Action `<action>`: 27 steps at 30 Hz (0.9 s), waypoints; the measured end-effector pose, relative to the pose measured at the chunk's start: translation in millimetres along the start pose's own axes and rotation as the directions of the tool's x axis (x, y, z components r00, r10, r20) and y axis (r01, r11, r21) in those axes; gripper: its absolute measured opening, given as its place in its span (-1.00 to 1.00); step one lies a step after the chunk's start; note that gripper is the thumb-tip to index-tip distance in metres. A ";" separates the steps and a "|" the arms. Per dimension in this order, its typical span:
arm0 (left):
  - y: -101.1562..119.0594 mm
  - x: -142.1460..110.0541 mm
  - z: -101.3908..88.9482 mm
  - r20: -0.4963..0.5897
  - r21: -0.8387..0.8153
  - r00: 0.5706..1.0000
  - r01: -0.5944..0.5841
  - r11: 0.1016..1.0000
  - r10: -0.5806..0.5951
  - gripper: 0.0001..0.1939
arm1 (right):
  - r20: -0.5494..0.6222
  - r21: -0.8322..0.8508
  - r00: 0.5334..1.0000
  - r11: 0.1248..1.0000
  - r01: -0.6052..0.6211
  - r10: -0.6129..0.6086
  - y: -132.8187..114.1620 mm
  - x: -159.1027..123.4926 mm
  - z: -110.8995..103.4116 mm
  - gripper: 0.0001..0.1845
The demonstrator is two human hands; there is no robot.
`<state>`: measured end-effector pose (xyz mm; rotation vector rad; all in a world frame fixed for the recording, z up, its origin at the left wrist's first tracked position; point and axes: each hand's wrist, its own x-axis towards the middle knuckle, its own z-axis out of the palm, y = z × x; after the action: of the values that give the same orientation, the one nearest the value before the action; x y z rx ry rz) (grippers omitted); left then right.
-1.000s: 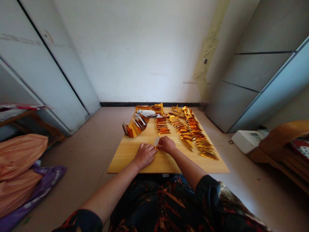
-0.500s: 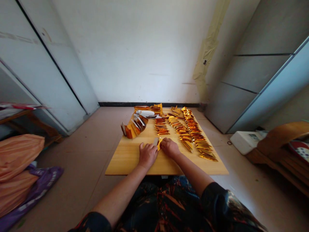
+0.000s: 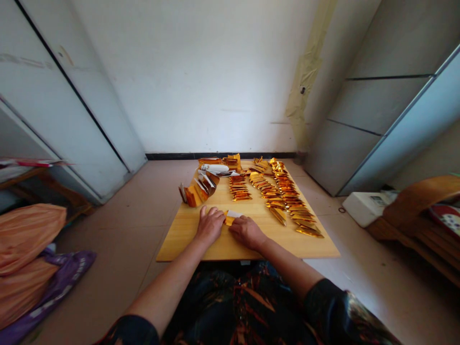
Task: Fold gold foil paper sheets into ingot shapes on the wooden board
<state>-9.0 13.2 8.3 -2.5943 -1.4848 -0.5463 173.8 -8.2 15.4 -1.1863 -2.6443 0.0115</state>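
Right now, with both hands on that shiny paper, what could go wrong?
The small gold and white paper between the left hand and right hand might crease crookedly.

The curved gold and white paper stack stands near the left edge of the pale wooden tabletop; a bump might spill it.

Gold-and-white paper (image 3: 229, 221) between left grip (image 3: 210, 224) and right grip (image 3: 247, 232), shiny gold papers (image 3: 286, 188) beyond, yellow wood-grained bench (image 3: 181, 239) beneath, black-and-orange patterned shirt (image 3: 219, 311) behind

Left hand (image 3: 210, 225) and right hand (image 3: 247, 232) hold a paper (image 3: 229, 220) at the desk (image 3: 181, 235), near folded gold papers (image 3: 269, 191).
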 end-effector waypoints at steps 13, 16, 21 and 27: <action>11.2 -1.5 -5.6 0.044 0.009 0.999 0.025 1.000 -0.025 -0.78 | -0.059 -0.018 0.996 0.997 -0.074 0.073 25.7 -8.1 3.1 -0.81; 18.1 0.7 -4.8 0.030 0.026 0.997 0.073 0.997 -0.074 -0.80 | -0.035 -0.075 0.998 0.995 -0.059 0.057 25.0 -3.1 3.5 -0.77; 25.6 4.2 -0.5 0.005 0.045 0.991 0.131 0.990 -0.132 -0.81 | 0.036 -0.176 0.999 0.984 -0.002 0.008 25.9 1.2 3.4 -0.75; 29.8 0.4 -2.1 -0.028 0.055 0.994 0.108 0.993 -0.107 -0.82 | 0.066 -0.232 0.995 0.968 0.092 -0.078 21.0 0.9 4.4 -0.76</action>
<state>16.1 -2.4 13.0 -2.4673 -1.6151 -0.5374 187.7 6.9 9.2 -1.1540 -2.8046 -0.2956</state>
